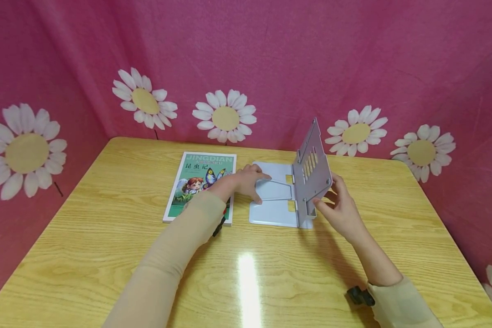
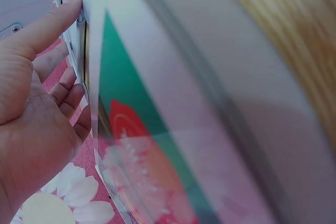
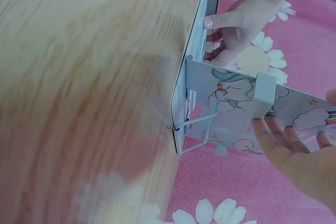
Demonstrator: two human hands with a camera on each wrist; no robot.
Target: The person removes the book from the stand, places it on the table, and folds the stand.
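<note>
A pale lilac metal book stand [image 1: 272,214] lies with its base flat on the table and its slotted panel [image 1: 317,171] raised at the base's right side. My left hand [image 1: 248,180] rests on the base's left part, thumb and forefinger spread beside a wire support [image 1: 276,199]. In the left wrist view, the left hand [image 2: 39,98] has its fingertips against the plate. My right hand [image 1: 340,209] grips the panel's lower right edge. Cartoon drawings cover the panel's other face [image 3: 236,93] in the right wrist view, where the right fingers [image 3: 283,148] touch it near a small ledge [image 3: 264,95].
To the left lies a green-covered book [image 1: 180,182], partly beneath my left forearm. A wooden table [image 1: 147,155] carries everything. Behind it hangs a pink curtain [image 1: 279,68] with white daisies. Black wrist straps show at both sleeves.
</note>
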